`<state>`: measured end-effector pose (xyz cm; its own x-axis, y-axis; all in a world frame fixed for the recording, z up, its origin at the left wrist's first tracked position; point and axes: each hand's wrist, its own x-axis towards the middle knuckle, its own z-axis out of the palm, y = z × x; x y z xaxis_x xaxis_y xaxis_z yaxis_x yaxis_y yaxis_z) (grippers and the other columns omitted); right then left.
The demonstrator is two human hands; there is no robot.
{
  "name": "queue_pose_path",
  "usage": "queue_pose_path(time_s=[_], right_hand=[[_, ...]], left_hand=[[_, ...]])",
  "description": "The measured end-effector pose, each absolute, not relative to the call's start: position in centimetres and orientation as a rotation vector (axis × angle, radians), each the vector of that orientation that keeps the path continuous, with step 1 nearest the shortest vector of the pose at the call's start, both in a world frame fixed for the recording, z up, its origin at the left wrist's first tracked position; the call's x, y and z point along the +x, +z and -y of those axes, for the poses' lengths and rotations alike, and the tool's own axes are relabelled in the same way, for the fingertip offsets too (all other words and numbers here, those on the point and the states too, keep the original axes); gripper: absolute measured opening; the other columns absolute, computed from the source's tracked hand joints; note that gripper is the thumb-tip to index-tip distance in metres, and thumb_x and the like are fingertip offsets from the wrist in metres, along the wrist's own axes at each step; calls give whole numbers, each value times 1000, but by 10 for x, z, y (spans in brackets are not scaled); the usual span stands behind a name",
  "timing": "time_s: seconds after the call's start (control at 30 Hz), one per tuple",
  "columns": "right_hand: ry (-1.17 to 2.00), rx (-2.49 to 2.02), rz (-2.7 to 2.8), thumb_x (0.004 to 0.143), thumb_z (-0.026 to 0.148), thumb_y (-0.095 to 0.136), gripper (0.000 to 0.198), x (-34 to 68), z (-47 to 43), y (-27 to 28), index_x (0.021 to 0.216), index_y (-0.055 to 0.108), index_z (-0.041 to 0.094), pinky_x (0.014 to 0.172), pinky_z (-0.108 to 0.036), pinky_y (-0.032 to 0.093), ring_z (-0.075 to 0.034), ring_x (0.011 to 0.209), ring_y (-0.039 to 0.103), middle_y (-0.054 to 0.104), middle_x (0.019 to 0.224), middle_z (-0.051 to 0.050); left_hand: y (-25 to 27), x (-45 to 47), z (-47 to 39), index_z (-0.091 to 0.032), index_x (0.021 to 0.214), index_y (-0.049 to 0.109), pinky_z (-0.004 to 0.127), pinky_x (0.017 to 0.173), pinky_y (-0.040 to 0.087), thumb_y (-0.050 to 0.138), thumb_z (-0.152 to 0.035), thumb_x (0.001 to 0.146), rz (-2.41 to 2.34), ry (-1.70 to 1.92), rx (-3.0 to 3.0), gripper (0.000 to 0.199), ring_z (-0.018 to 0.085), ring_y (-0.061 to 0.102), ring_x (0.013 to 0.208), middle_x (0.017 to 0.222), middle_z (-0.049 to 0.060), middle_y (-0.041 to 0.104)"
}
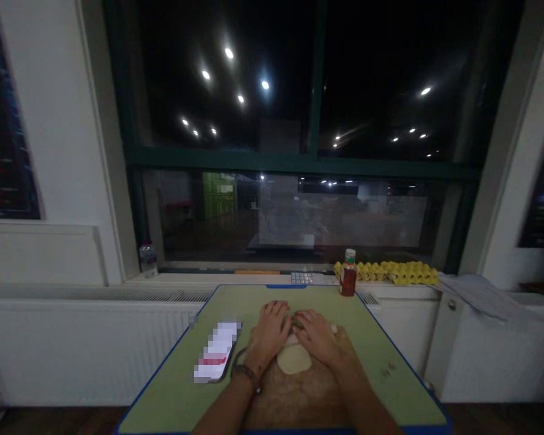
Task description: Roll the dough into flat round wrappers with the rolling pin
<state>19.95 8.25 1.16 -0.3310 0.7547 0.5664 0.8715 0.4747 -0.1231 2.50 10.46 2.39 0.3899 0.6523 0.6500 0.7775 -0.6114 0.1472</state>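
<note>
A flat, rounded sheet of pale dough (294, 359) lies on a wooden board (294, 402). My left hand (273, 331) rests over the far left part of the dough, fingers stretched forward and a dark bracelet at the wrist. Opposite it, my right hand (316, 335) lies palm down over the far right part, fingers extended and angled inward. The fingertips of both hands come close together. Beside the right hand a small pale piece (333, 328) shows; I cannot tell what it is. Whatever lies beneath the palms is hidden.
The board sits on a green table (163, 402) with a blue edge. Left of it lies a lit phone (218, 351). A bottle of red sauce (348, 279) stands at the far right corner. Behind are yellow egg trays (399, 272), papers (480, 296) and a clear bottle (148, 261).
</note>
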Motion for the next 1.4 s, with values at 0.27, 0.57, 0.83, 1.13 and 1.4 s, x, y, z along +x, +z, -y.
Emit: queue_pose_path(time_s=[0.27,0.57,0.83,1.13,1.4], right_hand=[[-120,-1475,2258,84,42,66,26,214,-61,26,105,68,28,92,-31,43,-21,105,58,63,116,-2],[-271,-1646,1825,96,35,47,22,216,-79,21,108,58,21,77,-28,44,-19,92,63,60,115,-7],[-304,-1776,1645,100,38,39,22,217,-80,16,105,53,22,59,-25,38,-15,79,64,61,107,-6],[-304,-1746,1698,99,37,42,19,216,-81,16,107,52,22,61,-25,38,-15,82,65,61,108,-4],[-278,-1721,1699,99,39,39,21,213,-79,17,104,52,23,61,-25,38,-16,82,65,60,107,-4]], left_hand=[[29,14,-89,-23,110,61,44,100,29,40,-20,93,1396,-1078,-2226,28,23,52,115,119,5,65],[27,17,-82,-23,124,54,43,98,31,43,-23,92,1293,-948,-2322,34,25,48,116,132,7,57],[14,16,-85,-28,128,51,37,93,38,41,-29,96,1243,-752,-2654,33,21,50,109,122,3,61],[12,18,-87,-27,116,57,38,97,37,59,-42,87,1245,-684,-2819,33,23,47,112,116,3,57],[23,19,-82,-23,91,57,27,78,43,57,-34,88,1423,-740,-2761,11,17,60,91,98,0,60]])
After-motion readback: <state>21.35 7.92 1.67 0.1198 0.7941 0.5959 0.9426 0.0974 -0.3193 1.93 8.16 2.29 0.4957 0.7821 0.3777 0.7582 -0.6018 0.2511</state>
